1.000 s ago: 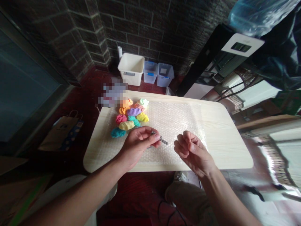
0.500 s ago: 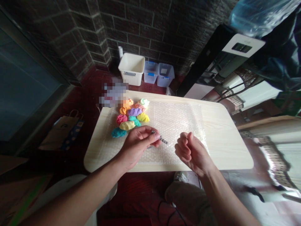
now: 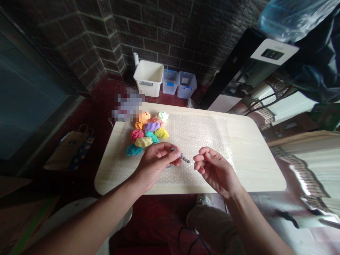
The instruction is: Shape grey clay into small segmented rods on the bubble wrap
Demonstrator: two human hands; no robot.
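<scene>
My left hand (image 3: 159,159) is closed, thumb against fingers, over the bubble wrap. Pinched in it is a string of small grey beads (image 3: 185,159), whose short end sticks out to the right. The rest of the string is mostly hidden by the fingers. A little to the right, my right hand (image 3: 212,168) hovers with its fingers loosely curled and apart, close to the beads' free end but not touching it. Nothing shows between those fingers.
Several crumpled, soft-looking coloured lumps (image 3: 143,142) lie on the left of the bubble wrap (image 3: 196,134), which covers part of the pale wooden table (image 3: 255,156). Beyond the table stand a white bin (image 3: 147,85) and two clear boxes (image 3: 186,88). A paper bag (image 3: 66,148) lies on the floor.
My right hand has loosened from a fist into apart fingers and shifted slightly left toward the beads. My left hand and the beads have stayed almost still.
</scene>
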